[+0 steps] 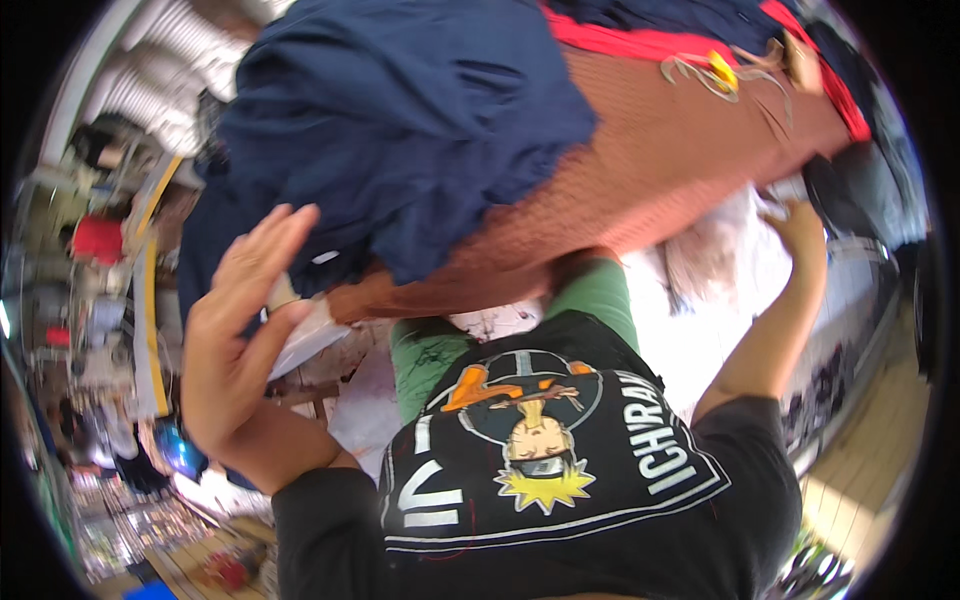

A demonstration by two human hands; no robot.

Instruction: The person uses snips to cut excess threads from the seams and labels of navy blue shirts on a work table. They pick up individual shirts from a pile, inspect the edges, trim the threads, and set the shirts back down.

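My left hand (245, 325) is raised at the near left edge of a heap of dark blue cloth (400, 130). Its fingers are stretched out and nothing is in them. The blue cloth lies in loose folds over a brown textured cover (670, 140) in front of me. Off to the right, my right hand (798, 228) is beside a pale, see-through plastic bag (735, 235) and a dark rounded thing (835, 195). Its fingers are blurred, and whether they grip anything cannot be made out.
Red-edged dark cloth (620, 38) lies along the far side, near a yellow piece (722, 72) with pale cords. White stacked bundles (150, 90) stand far left. A yellow-edged strip (150, 330) runs down the left. Wooden boards (880, 440) are at lower right.
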